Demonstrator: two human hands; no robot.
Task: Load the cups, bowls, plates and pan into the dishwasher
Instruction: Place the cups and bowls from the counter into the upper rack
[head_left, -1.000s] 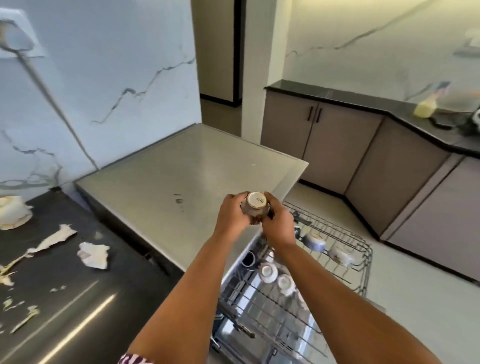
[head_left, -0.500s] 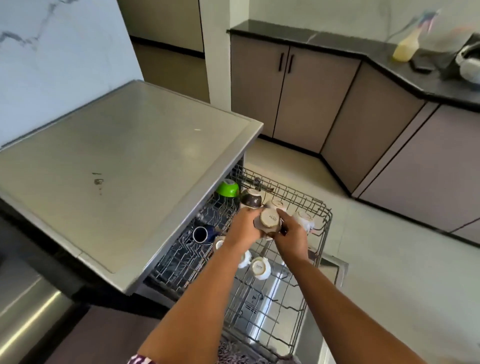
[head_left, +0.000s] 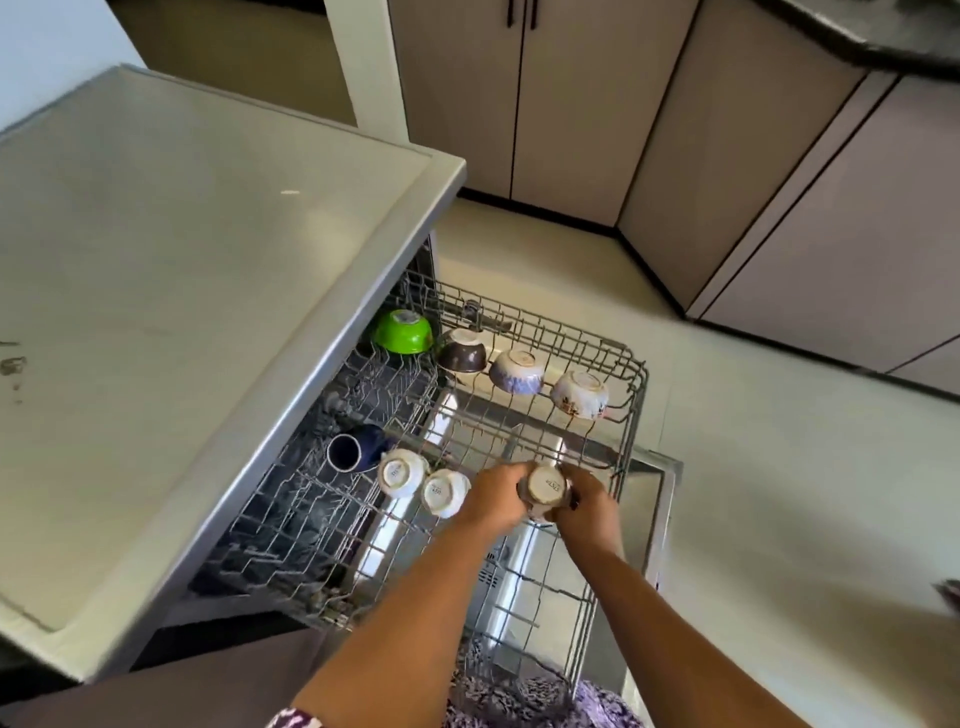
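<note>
Both hands hold one upturned brown-and-cream cup (head_left: 545, 488) just over the pulled-out upper rack (head_left: 631, 415) of the dishwasher. My left hand (head_left: 496, 493) grips its left side, my right hand (head_left: 587, 501) its right side. Left of it two white cups (head_left: 397, 472) (head_left: 441, 491) sit upside down in the rack, with a dark blue mug (head_left: 353, 449) beyond them. Along the rack's far side a green bowl (head_left: 404, 332), a brown bowl (head_left: 462, 353) and two patterned bowls (head_left: 517, 370) (head_left: 579, 394) rest upside down.
The dishwasher's grey steel top (head_left: 197, 291) overhangs the rack's left part. The open door (head_left: 660, 499) lies below the rack. Beige cabinets (head_left: 571, 104) and pale floor (head_left: 779, 493) stand to the right.
My view has dropped and closed in on the rack. Both hands have lowered the cup from above the bowls to the rack's near right part.
</note>
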